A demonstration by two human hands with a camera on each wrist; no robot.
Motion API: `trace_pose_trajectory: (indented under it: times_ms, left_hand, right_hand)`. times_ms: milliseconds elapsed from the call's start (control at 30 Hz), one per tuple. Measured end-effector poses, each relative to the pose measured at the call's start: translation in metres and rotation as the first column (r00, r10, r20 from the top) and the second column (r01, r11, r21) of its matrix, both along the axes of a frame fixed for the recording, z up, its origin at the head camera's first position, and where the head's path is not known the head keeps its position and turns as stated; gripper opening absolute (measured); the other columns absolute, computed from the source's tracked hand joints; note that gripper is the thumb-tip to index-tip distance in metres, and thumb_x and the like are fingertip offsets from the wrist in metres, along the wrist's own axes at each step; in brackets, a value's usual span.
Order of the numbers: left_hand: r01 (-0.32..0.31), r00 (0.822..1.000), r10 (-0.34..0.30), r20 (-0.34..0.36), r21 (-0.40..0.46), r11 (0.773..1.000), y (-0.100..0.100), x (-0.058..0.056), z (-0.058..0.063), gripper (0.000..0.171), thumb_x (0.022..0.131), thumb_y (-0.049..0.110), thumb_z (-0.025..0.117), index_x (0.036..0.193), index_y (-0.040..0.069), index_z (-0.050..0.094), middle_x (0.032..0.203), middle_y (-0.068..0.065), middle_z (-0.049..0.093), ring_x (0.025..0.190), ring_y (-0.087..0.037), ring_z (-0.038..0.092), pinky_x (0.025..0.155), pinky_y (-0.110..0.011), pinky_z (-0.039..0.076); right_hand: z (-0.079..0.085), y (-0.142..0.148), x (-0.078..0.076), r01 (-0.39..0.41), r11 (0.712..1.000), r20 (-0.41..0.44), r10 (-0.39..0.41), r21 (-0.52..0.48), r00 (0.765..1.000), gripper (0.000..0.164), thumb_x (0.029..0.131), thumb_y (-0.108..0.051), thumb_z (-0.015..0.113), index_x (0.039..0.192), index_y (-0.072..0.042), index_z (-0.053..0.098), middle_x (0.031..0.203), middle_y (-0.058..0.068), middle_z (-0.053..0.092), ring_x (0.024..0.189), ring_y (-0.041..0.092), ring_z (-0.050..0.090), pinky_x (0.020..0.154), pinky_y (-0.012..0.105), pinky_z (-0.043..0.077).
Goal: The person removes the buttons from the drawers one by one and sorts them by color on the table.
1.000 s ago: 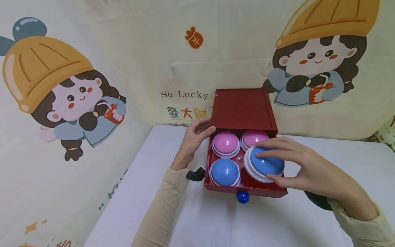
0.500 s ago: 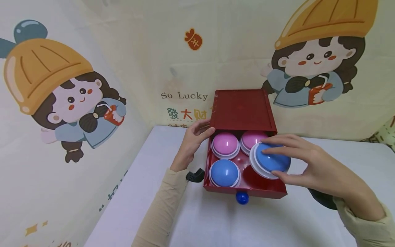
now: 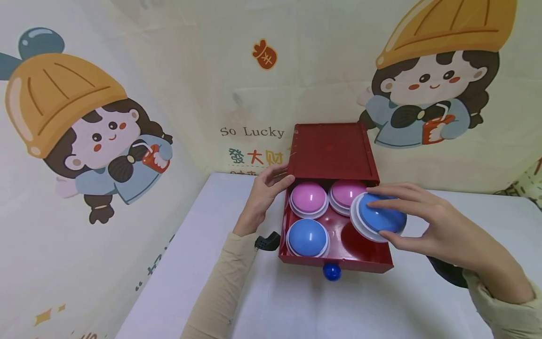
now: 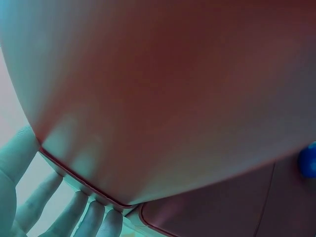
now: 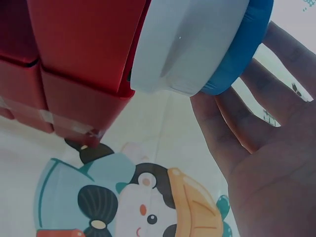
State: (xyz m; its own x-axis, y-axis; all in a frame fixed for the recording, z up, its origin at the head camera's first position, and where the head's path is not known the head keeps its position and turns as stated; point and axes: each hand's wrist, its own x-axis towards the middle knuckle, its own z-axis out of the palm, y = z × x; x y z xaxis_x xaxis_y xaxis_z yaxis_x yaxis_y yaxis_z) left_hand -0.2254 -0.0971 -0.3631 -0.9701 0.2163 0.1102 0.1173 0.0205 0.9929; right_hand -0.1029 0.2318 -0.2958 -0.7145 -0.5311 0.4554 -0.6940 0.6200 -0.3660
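A round push button with a blue dome and white base is held tilted in my right hand, fingers on the far side and thumb on the near side. In the head view it overlaps the right edge of an extended red drawer. Two pink-domed buttons, left and right, and another blue one sit inside. My left hand touches the left side of the red cabinet; in the left wrist view its fingers lie along the cabinet's edge.
A blue round knob sticks out from the drawer front. The cabinet stands on a white table, close to a cloth backdrop printed with cartoon figures. Black wrist gear shows near the left wrist.
My right hand has lifted the blue button from the drawer's front right area and carried it to the right, baring more of the drawer floor. The left hand stays on the cabinet.
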Motion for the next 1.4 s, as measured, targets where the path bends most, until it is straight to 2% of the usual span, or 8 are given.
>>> trace_pose_trajectory:
  times_ms: [200, 433, 567, 967, 1267, 1400]
  left_hand:
    - [0.004, 1.000, -0.004, 0.009, 0.002, 1.000, -0.002, 0.003, 0.000, 0.044, 0.092, 0.028, 0.073, 0.133, 0.021, 0.059, 0.132, 0.000, 0.061, 0.131, -0.023, 0.053, 0.110, -0.040, 0.044]
    - [0.005, 1.000, -0.005, -0.005, -0.008, 1.000, -0.001, 0.002, 0.001, 0.043, 0.092, 0.028, 0.072, 0.133, 0.023, 0.060, 0.132, 0.002, 0.061, 0.128, -0.017, 0.056, 0.109, -0.038, 0.045]
    - [-0.004, 1.000, 0.004, 0.002, -0.007, 1.000, -0.001, 0.002, 0.000, 0.043, 0.092, 0.028, 0.072, 0.133, 0.021, 0.060, 0.132, 0.000, 0.061, 0.127, -0.017, 0.056, 0.110, -0.039, 0.045]
    - [-0.004, 1.000, 0.004, -0.003, -0.011, 1.000, 0.000, 0.001, 0.000, 0.043, 0.091, 0.032, 0.073, 0.132, 0.025, 0.060, 0.133, 0.004, 0.060, 0.127, -0.015, 0.055, 0.109, -0.038, 0.045]
    - [-0.007, 1.000, 0.007, -0.004, -0.002, 1.000, 0.000, 0.002, 0.001, 0.043, 0.091, 0.031, 0.073, 0.132, 0.024, 0.060, 0.133, 0.003, 0.060, 0.127, -0.016, 0.056, 0.109, -0.037, 0.045]
    - [-0.007, 1.000, 0.007, 0.003, -0.010, 1.000, 0.000, 0.002, 0.001, 0.043, 0.091, 0.032, 0.073, 0.132, 0.025, 0.060, 0.133, 0.004, 0.060, 0.126, -0.014, 0.056, 0.109, -0.037, 0.045]
  right_hand:
    - [-0.003, 0.008, -0.001, 0.015, 1.000, 0.007, -0.015, -0.017, 1.000, 0.079, 0.057, -0.007, 0.096, 0.127, -0.025, 0.066, 0.140, 0.001, 0.055, 0.128, -0.007, 0.036, 0.070, 0.009, 0.053]
    - [-0.005, 0.014, -0.004, 0.062, 0.998, 0.014, -0.061, -0.031, 0.998, 0.078, 0.057, -0.005, 0.096, 0.126, -0.026, 0.067, 0.138, -0.002, 0.056, 0.126, -0.008, 0.038, 0.073, 0.003, 0.049]
    - [-0.005, 0.015, -0.005, 0.066, 0.997, 0.013, -0.065, -0.041, 0.998, 0.080, 0.055, -0.002, 0.096, 0.126, -0.026, 0.067, 0.137, -0.002, 0.056, 0.123, -0.006, 0.040, 0.076, -0.001, 0.045]
    - [-0.007, 0.024, -0.005, 0.115, 0.992, 0.023, -0.114, -0.055, 0.993, 0.079, 0.056, -0.002, 0.095, 0.127, -0.024, 0.067, 0.137, -0.001, 0.057, 0.124, -0.007, 0.039, 0.076, -0.003, 0.042]
    - [-0.007, 0.028, -0.005, 0.127, 0.990, 0.018, -0.126, -0.065, 0.992, 0.078, 0.056, -0.002, 0.095, 0.126, -0.024, 0.068, 0.137, -0.001, 0.057, 0.124, -0.007, 0.040, 0.078, -0.004, 0.040]
    - [-0.008, 0.030, -0.004, 0.142, 0.987, 0.020, -0.141, -0.074, 0.990, 0.077, 0.056, -0.002, 0.095, 0.125, -0.021, 0.068, 0.136, 0.001, 0.058, 0.123, -0.008, 0.040, 0.079, -0.005, 0.039]
